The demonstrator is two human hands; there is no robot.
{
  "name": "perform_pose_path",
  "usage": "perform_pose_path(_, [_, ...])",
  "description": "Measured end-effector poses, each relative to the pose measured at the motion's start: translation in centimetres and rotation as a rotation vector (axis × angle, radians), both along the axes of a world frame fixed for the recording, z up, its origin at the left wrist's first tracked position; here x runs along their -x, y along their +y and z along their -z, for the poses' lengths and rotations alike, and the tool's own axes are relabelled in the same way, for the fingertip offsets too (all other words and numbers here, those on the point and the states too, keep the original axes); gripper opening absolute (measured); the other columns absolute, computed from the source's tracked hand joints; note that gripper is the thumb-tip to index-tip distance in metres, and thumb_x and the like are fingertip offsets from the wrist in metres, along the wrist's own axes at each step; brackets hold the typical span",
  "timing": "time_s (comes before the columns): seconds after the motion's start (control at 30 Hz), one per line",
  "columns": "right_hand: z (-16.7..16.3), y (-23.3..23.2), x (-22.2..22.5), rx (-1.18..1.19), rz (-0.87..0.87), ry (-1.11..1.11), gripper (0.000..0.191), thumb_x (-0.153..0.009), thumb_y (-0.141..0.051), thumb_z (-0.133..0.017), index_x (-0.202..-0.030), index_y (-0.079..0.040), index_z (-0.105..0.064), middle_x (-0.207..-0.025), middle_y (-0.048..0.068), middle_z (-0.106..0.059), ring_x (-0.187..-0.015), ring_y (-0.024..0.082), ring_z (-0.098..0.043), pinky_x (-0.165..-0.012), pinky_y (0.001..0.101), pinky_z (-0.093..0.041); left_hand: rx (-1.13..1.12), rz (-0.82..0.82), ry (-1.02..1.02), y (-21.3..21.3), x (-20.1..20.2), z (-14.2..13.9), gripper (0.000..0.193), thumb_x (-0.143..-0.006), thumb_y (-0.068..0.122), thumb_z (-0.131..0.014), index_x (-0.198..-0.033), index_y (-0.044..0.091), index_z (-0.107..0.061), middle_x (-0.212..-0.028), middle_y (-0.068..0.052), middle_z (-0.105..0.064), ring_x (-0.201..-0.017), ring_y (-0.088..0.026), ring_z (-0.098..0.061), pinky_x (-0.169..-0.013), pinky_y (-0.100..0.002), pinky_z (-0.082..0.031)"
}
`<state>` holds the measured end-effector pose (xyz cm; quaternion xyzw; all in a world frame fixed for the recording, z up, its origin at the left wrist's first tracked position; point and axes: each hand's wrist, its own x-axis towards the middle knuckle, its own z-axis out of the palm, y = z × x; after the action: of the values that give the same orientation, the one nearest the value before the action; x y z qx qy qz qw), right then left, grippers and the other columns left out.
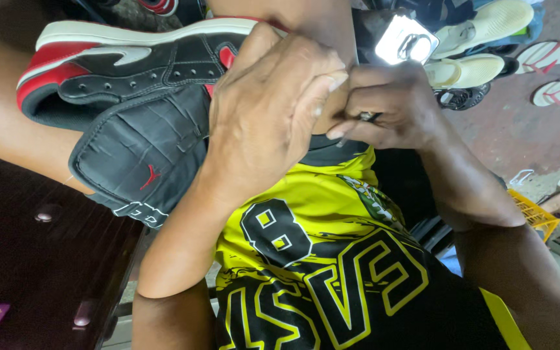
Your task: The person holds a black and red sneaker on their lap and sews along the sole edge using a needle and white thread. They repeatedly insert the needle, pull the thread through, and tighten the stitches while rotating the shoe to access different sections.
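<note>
A black, red and white high-top sneaker lies on its side across my lap, sole toward the top, its black tongue folded out toward me. My left hand is clamped over the shoe's collar, fingers curled. Touching it on the right, my right hand pinches a thin metal tool, perhaps a needle, at the shoe's edge. Where the tool's tip meets the shoe is hidden by my fingers.
A dark wooden surface with round studs is at lower left. Pale shoes and sandals lie on the ground at upper right. A shiny metal object sits behind my right hand. A yellow crate is at right.
</note>
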<state>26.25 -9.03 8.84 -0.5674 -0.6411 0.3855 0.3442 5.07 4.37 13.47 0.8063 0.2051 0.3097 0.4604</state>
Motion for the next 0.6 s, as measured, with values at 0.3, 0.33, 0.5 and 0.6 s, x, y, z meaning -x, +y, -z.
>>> perform_pose_path(0.3, [0.6, -1.3, 1.2, 0.03, 0.31, 0.159, 0.015, -0.101, -0.009, -0.079, -0.102, 0.0, -0.067, -0.099, 0.012, -0.063, -0.064, 0.009, -0.047, -0.061, 0.0227, -0.038, 0.562, 0.178, 0.044, 0.5, 1.1, -1.0, 0.052, -0.093, -0.008, -0.059, -0.141, 0.01, -0.053, -0.083, -0.003, -0.061, -0.058, -0.014, -0.056, -0.059, -0.024, -0.045])
perform_pose_path(0.33, [0.2, -1.3, 0.8, 0.119, 0.322, 0.393, 0.016, -0.105, -0.011, -0.077, -0.102, 0.0, -0.065, -0.09, 0.008, -0.062, -0.064, 0.007, -0.048, -0.059, 0.0208, -0.037, 0.533, 0.2, 0.044, 0.7, 1.0, -1.1, 0.054, -0.096, -0.008, -0.058, -0.146, 0.013, -0.05, -0.094, 0.0, -0.07, -0.064, -0.012, -0.063, -0.063, -0.022, -0.051])
perform_pose_path(0.5, [-3.2, 0.1, 0.6, 0.164, 0.398, 0.771, 0.013, -0.1, -0.014, -0.072, -0.099, -0.004, -0.064, -0.076, 0.002, -0.061, -0.053, 0.004, -0.049, -0.048, 0.0184, -0.039, 0.193, 0.175, 0.165, 0.2, 0.2, -0.8, 0.061, -0.1, 0.004, -0.069, -0.153, 0.017, -0.042, -0.119, -0.006, -0.071, -0.079, -0.024, -0.071, -0.072, -0.033, -0.059])
perform_pose_path(0.6, [-4.9, 0.7, 1.0, 0.172, 0.379, 0.481, 0.016, -0.098, -0.013, -0.075, -0.101, -0.002, -0.064, -0.073, 0.0, -0.054, -0.054, 0.007, -0.042, -0.052, 0.021, -0.032, 0.06, 0.155, 0.242, -0.6, 0.3, -0.5, 0.066, -0.104, 0.014, -0.076, -0.157, 0.019, -0.037, -0.123, -0.01, -0.063, -0.084, -0.028, -0.07, -0.075, -0.037, -0.06])
